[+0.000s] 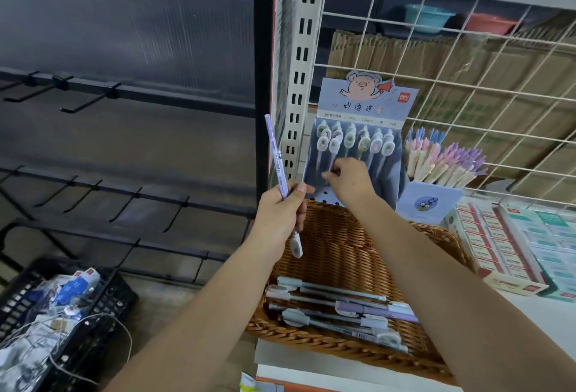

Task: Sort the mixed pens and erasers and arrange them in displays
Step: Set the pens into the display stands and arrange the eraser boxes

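The left hand [278, 214], just left of the frame's centre, is curled round a lilac pen [275, 154]. The pen stands almost upright, its long axis running top to bottom with a slight lean. The thin end points up and a little toward the upper left, and a white capped end shows below the fist, in line with the barrel.

The right hand [349, 178] is at the centre of the frame, reaching up to the pig-card pen display [363, 104]. Its thumb and forefinger are pinched together on the lower barrel of one display pen [334, 154]. That pen stands nearly vertical with its oval-clipped cap on top, among two rows of similar pens that all stand cap-up.

Below both hands sits a wicker basket [336, 235] in the lower middle of the frame. A heap of loose pens [339, 307] lies flat in its near end. Their long axes run mostly left to right across the picture, dropping slightly toward the right, and several have their caps at the left.

Just right of the pig-card display is a second holder of pastel pens [445, 161], pink, cream and purple, fanned out and leaning toward the upper right. Further right, at the frame's right edge, boxed erasers [511, 248] are packed in rows on the shelf.

A white wire grid [467, 64] backs the shelf, with brown cartons behind it. Black hook rails [124, 92] cross the left half of the frame. A black crate [118, 295] of crumpled packaging and string sits in the lower left corner.
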